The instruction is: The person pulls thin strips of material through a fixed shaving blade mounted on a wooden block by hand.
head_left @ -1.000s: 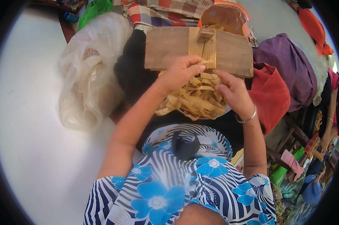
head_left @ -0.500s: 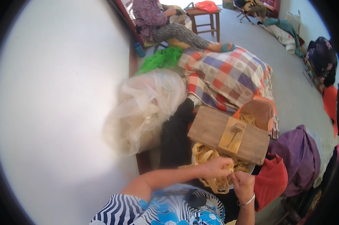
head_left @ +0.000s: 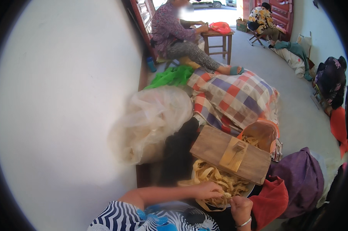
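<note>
My left hand (head_left: pixel 209 189) is closed on a pale tan strip (head_left: pixel 227 195), its fingers bent over the heap. Close beside it on the right, my right hand (head_left: pixel 241 209) pinches the same piece, which looks bunched or knotted between the two. Below and around them, long flat tan strips (head_left: pixel 208 174) fill a white-rimmed basin (head_left: pixel 252 189) at my lap; what they are made of I cannot tell. A brown wooden board (head_left: pixel 210 145) lies across the basin's far side, with a lighter wood block (head_left: pixel 234 154) and a small metal piece fixed on it.
An orange bucket (head_left: pixel 272 133) with more strips stands behind the board. Red cloth (head_left: pixel 272 200) and a purple bundle (head_left: pixel 303 173) lie to the right. Filmy plastic bags (head_left: pixel 154 119) sit left, near the wall. Ahead are a checked sack (head_left: pixel 239 96), a seated person (head_left: pixel 170 30) and a wooden stool (head_left: pixel 220 34).
The view has tilted up, so the far doorway shows more. Both hands sit slightly lower and to the left in the picture, still closed on the strip. The seated person's arm now reaches the stool.
</note>
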Motion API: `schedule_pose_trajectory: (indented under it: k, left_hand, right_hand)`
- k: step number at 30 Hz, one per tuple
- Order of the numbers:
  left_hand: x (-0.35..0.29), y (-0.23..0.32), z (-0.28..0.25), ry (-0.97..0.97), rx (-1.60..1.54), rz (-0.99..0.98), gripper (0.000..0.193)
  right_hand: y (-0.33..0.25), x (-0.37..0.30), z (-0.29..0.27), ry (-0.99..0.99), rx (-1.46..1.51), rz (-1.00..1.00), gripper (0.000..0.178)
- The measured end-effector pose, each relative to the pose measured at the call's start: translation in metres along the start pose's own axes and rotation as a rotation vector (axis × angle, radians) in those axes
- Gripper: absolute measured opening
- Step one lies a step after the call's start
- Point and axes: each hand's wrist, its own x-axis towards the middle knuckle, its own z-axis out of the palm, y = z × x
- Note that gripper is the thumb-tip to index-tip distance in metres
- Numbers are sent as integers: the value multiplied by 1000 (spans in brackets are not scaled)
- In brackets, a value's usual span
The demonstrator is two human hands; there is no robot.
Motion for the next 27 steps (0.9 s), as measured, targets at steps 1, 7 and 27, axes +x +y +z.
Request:
schedule_pose_trajectory:
  k: [1, 7, 27]
  left_hand:
    - [2, 1, 2, 97, 89, 133, 25]
    - [4, 19, 15, 101, 317, 284, 26]
    - [13, -9, 44, -20, -571, -104, 19]
  right_hand:
    - [-1, -1, 0, 0, 2, -9, 20]
    - [-26, -1, 0, -23, 80, 0, 19]
    - [-37, 16, 26, 272, -170, -102, 9]
